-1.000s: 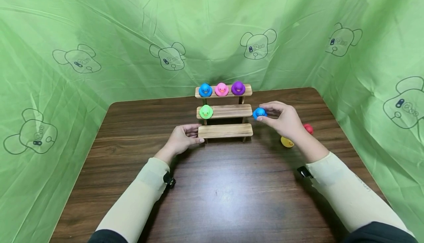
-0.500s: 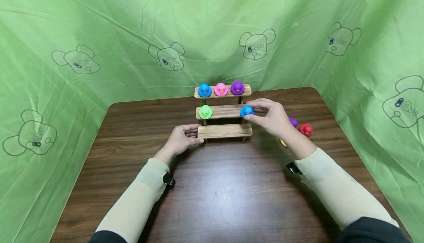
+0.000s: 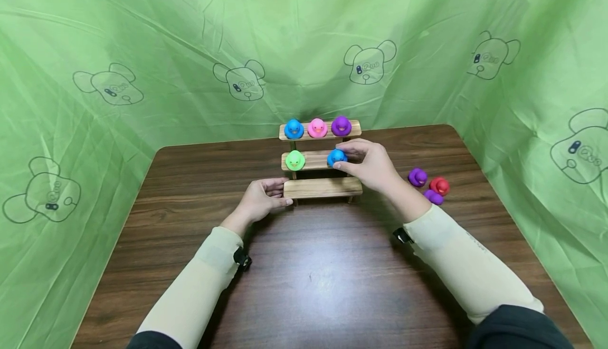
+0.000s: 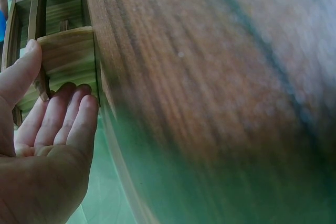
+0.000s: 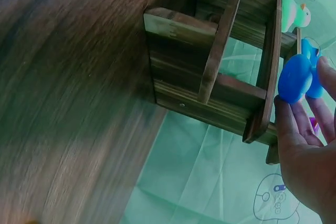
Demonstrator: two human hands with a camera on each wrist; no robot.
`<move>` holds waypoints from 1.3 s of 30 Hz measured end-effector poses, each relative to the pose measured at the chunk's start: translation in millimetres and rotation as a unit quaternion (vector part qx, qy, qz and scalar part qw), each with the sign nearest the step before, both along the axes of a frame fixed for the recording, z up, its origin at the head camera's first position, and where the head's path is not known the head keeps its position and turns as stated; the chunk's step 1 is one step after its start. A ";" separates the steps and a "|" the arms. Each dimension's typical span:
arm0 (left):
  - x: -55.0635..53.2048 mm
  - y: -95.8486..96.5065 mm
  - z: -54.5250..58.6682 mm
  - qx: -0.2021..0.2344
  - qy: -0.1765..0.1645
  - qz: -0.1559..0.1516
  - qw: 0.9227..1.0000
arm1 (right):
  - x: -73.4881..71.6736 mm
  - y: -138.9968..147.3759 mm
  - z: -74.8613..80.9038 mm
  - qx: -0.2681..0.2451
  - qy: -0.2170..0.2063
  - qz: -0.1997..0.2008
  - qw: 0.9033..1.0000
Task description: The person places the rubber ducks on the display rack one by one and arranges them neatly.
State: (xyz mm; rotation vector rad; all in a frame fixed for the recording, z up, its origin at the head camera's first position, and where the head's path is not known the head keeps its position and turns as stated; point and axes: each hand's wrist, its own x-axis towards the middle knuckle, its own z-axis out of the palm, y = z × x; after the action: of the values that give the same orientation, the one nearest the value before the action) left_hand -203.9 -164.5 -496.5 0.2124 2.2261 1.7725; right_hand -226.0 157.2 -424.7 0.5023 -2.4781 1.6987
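Observation:
A blue rubber duck (image 3: 336, 157) is pinched between the thumb and fingers of my right hand (image 3: 375, 167), at the right part of the middle shelf. In the right wrist view this blue duck (image 5: 295, 78) sits right at the shelf edge. The three-step wooden stand (image 3: 323, 188) has its lowest step bare. My left hand (image 3: 256, 199) holds the stand's lower left end, its thumb (image 4: 26, 66) in front and fingers (image 4: 73, 114) behind. A green duck (image 3: 295, 160) sits at the middle shelf's left. Blue (image 3: 294, 129), pink (image 3: 317, 128) and purple (image 3: 341, 125) ducks line the top shelf.
To the right of the stand, two purple ducks (image 3: 418, 177) and a red duck (image 3: 439, 185) lie on the brown wooden table (image 3: 304, 275). Green curtains (image 3: 294, 48) with printed bear heads surround the table's back and sides.
My right hand has carried the blue duck leftward from beside the stand to the middle shelf. Purple ducks have come into sight, and the yellow one is now hidden. The left hand stays put.

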 end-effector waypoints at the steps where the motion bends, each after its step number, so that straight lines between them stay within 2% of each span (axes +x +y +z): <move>1: -0.2 -0.1 -0.5 -0.001 0.001 0.000 1.000 | -0.7 -1.5 -0.6 -0.002 -0.001 0.002 1.000; 10: -1.2 0.1 -1.5 -0.011 0.005 0.002 1.000 | -5.3 -15.7 -3.6 -0.011 -0.011 0.011 1.000; 25: -3.9 0.5 -1.8 -0.009 -0.005 -0.005 1.000 | -6.8 -37.7 -3.4 0.051 0.014 0.004 0.999; 39: -1.8 0.5 -2.3 -0.006 0.008 0.000 1.000 | -6.3 -42.8 -2.7 0.082 0.022 0.001 0.996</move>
State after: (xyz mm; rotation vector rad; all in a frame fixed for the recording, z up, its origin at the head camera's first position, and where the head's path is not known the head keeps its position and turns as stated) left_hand -205.7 -164.0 -498.8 0.2237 2.2463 1.7639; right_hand -232.3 114.4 -427.5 0.5520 -2.5995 1.4746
